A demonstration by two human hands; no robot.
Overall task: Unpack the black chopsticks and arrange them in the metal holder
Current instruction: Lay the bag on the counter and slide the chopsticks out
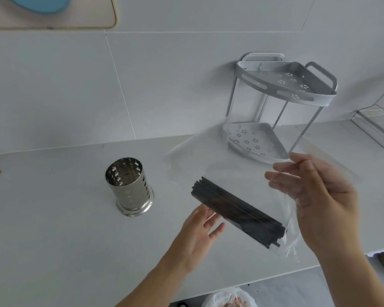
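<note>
A bundle of black chopsticks lies inside a clear plastic bag, held above the pale countertop. The bundle runs diagonally, its squared upper ends toward the upper left and its other ends toward the lower right, close to the bag's bottom corner. All of the chopsticks are in the bag.

The right hand holds the bag at its right side, seen partly through the plastic; its fingers are fairly straight and spread toward the left, and the film blurs how the thumb grips, so I cannot tell exactly how the bag is pinched. The left hand comes up from below with fingers loosely extended, its fingertips touching the underside of the bundle near the upper-left end through the plastic, supporting rather than curling round it.

The metal holder, a shiny perforated cylinder on a flared base, stands upright on the countertop to the left of the bag, apart from both hands. Nothing shows inside it but reflections on its walls.

Behind the bag stands a grey 2-tier corner rack with flower-shaped perforations; both of its trays hold nothing visible. A wire basket sits at the far right edge.
</note>
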